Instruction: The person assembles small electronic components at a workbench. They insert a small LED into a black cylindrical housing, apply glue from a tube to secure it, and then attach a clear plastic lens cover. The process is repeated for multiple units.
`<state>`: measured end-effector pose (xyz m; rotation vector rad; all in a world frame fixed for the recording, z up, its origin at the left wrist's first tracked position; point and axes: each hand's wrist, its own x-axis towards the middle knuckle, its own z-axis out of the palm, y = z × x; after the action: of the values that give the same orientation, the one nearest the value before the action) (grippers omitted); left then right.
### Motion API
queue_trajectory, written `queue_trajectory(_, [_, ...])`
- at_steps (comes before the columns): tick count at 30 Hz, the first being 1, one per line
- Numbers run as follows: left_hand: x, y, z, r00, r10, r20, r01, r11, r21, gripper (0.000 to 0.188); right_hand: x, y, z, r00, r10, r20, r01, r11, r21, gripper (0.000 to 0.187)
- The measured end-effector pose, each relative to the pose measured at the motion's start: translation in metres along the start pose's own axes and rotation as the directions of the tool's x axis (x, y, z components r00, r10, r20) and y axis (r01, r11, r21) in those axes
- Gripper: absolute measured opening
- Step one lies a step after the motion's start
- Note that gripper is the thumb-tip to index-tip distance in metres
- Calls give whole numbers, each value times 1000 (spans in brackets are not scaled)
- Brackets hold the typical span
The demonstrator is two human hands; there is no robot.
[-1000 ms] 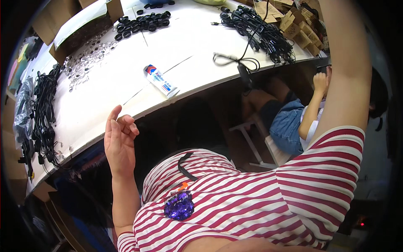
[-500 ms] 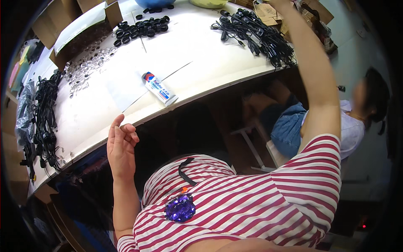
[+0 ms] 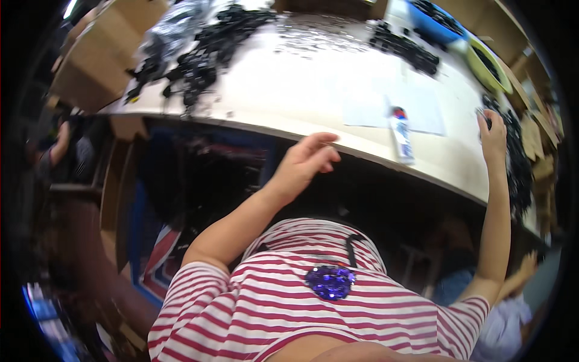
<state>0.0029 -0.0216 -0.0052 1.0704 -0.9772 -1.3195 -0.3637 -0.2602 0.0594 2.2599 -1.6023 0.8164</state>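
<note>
The black cables (image 3: 518, 175) lay bundled at the right end of the surface (image 3: 289, 90), just beside the right hand (image 3: 494, 137), its fingers curled, whether around anything being unclear. The white tube (image 3: 401, 137) lay near the front edge; left of it hovered the left hand (image 3: 303, 164), empty, fingers loosely bent.

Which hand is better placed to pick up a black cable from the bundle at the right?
Probably the right hand: it is close to the black cables. The left hand is near the front edge of the table, farther away, with the white tube lying between it and the cables.
</note>
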Motion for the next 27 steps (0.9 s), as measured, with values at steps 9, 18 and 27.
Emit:
queue_trajectory(9, [32,54,-88,718,696,-26,-238,279,930,32,-21,-307,51,811,-578,-86,460,542,703,13])
queue_trajectory(18, [42,96,-263,683,465,-563,545,188,817,42,-17,-347,110,868,-478,-135,410,536,738,5])
queue_trajectory(27, [45,114,-292,736,401,-545,382,419,824,29,-21,-343,115,860,-489,-148,443,570,692,6])
